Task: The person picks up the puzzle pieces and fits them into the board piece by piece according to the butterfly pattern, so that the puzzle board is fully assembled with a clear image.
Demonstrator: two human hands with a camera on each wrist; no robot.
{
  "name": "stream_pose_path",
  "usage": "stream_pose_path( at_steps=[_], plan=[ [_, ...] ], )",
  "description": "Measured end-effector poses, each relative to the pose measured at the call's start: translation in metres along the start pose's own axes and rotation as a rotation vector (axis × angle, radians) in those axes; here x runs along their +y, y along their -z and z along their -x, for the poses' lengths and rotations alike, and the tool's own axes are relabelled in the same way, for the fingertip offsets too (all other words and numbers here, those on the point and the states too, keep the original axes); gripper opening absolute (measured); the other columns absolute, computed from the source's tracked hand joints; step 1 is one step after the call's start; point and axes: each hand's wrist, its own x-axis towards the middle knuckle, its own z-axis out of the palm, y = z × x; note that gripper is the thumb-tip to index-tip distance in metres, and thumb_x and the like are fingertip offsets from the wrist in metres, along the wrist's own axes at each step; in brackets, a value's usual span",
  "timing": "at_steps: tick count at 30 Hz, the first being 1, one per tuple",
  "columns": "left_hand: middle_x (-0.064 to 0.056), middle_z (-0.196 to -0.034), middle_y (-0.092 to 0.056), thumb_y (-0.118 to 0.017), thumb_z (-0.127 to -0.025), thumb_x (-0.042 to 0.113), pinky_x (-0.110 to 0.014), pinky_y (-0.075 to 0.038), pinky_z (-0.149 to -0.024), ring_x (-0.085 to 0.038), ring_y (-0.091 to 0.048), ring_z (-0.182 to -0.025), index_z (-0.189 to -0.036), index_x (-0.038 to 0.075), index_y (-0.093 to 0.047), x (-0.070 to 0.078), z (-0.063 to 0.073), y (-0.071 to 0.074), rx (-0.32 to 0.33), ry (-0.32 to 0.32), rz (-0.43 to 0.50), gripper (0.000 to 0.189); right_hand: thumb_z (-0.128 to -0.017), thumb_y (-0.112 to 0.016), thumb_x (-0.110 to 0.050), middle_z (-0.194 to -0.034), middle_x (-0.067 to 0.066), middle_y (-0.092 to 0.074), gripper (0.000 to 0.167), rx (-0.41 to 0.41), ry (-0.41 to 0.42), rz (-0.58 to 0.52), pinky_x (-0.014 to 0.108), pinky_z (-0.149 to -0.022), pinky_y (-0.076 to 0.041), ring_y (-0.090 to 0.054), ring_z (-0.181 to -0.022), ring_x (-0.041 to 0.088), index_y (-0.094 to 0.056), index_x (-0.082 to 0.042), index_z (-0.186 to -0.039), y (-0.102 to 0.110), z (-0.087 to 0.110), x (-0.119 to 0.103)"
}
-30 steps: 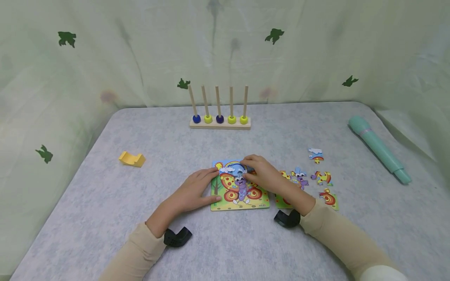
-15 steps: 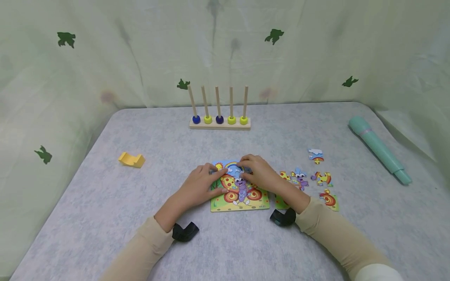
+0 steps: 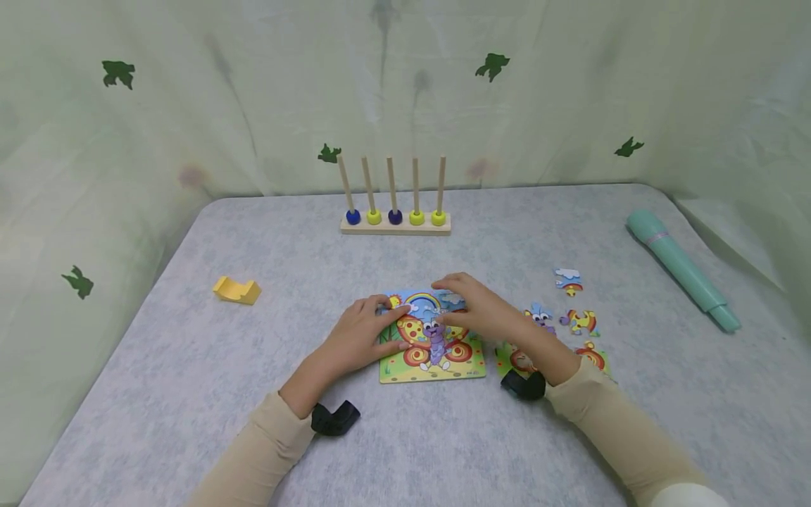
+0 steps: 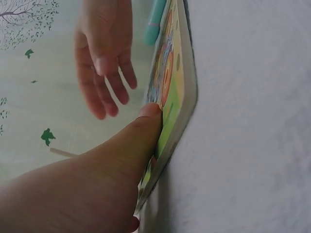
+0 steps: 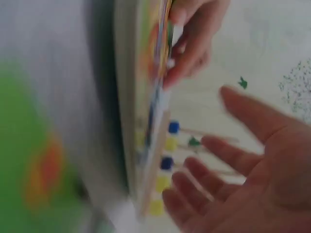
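Note:
A butterfly jigsaw puzzle [image 3: 437, 355] lies flat on the table in the head view, its rainbow and clouds along the top. My left hand [image 3: 361, 334] rests on its left side, with the thumb [image 4: 148, 119] against the picture face in the left wrist view. Over the top right part is my right hand [image 3: 478, 306], fingers apart and nothing between them. Both wrist views show that palm raised off the board. To the right lie loose puzzle pieces: a cloud piece [image 3: 568, 280], a red-and-yellow wing piece [image 3: 583, 322], and others partly hidden by the right forearm.
A wooden bead stand [image 3: 395, 229] with upright pegs, carrying blue and yellow beads, stands at the back. The yellow curved block [image 3: 237, 290] is at the left. A teal microphone-shaped object [image 3: 684, 271] lies at the right. Patterned cloth [image 3: 405, 84] hangs behind the table.
My left hand has slid farther onto the puzzle, then stayed put. The right hand has drawn back from the top of the puzzle with its fingers spreading, uncovering the clouds there.

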Motion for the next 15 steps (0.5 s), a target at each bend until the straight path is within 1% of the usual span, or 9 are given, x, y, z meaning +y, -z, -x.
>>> stream_pose_path(
  at_steps=[3, 6, 8, 11, 13, 15],
  plan=[
    [-0.007, -0.123, -0.039, -0.052, -0.082, 0.058, -0.046, -0.029, -0.095, -0.029, -0.036, -0.114, -0.137, 0.027, -0.040, 0.000, 0.000, 0.000, 0.005, 0.001, 0.000, 0.064, -0.083, -0.063, -0.035, -0.139, 0.008, -0.031, 0.061, 0.061, 0.039, -0.016, 0.049, -0.096, -0.032, -0.029, -0.126, 0.026, -0.040, -0.013, -0.135, 0.018, 0.015, -0.003],
    [-0.007, -0.123, -0.039, -0.052, -0.082, 0.057, -0.045, -0.029, -0.095, -0.029, -0.036, -0.114, -0.137, 0.027, -0.040, 0.000, 0.001, 0.000, 0.008, 0.002, 0.004, 0.064, -0.081, -0.065, -0.035, -0.138, 0.006, -0.033, 0.063, 0.168, 0.072, 0.000, 0.051, -0.095, -0.031, -0.030, -0.126, 0.026, -0.040, -0.014, -0.135, 0.037, 0.031, 0.000],
    [-0.007, -0.124, -0.039, -0.052, -0.082, 0.057, -0.045, -0.029, -0.095, -0.030, -0.036, -0.114, -0.137, 0.027, -0.040, 0.000, 0.000, -0.001, 0.007, 0.004, 0.004, 0.064, -0.080, -0.066, -0.034, -0.137, 0.006, -0.036, 0.063, 0.244, 0.081, 0.015, 0.052, -0.094, -0.031, -0.032, -0.124, 0.028, -0.041, -0.013, -0.135, 0.049, 0.041, 0.005],
    [-0.007, -0.125, -0.038, -0.052, -0.082, 0.057, -0.045, -0.029, -0.095, -0.030, -0.036, -0.114, -0.137, 0.027, -0.039, 0.000, 0.000, -0.001, 0.003, 0.007, 0.003, 0.064, -0.079, -0.069, -0.030, -0.135, 0.008, -0.039, 0.065, 0.346, 0.063, 0.041, 0.056, -0.092, -0.031, -0.034, -0.122, 0.032, -0.041, -0.012, -0.135, 0.065, 0.054, 0.018],
    [-0.007, -0.125, -0.038, -0.052, -0.082, 0.058, -0.045, -0.029, -0.095, -0.030, -0.036, -0.115, -0.138, 0.028, -0.039, 0.000, 0.000, -0.001, 0.003, 0.008, 0.003, 0.065, -0.079, -0.070, -0.029, -0.135, 0.008, -0.039, 0.066, 0.387, 0.023, 0.033, 0.057, -0.092, -0.030, -0.034, -0.121, 0.033, -0.040, -0.014, -0.135, 0.074, 0.062, 0.029],
    [-0.007, -0.125, -0.038, -0.052, -0.082, 0.057, -0.046, -0.028, -0.095, -0.030, -0.036, -0.115, -0.137, 0.028, -0.039, 0.000, 0.000, -0.001, 0.007, 0.007, 0.005, 0.065, -0.079, -0.070, -0.028, -0.136, 0.009, -0.037, 0.067, 0.411, -0.015, 0.020, 0.058, -0.092, -0.028, -0.032, -0.122, 0.034, -0.038, -0.014, -0.136, 0.081, 0.068, 0.040]
  ],
)
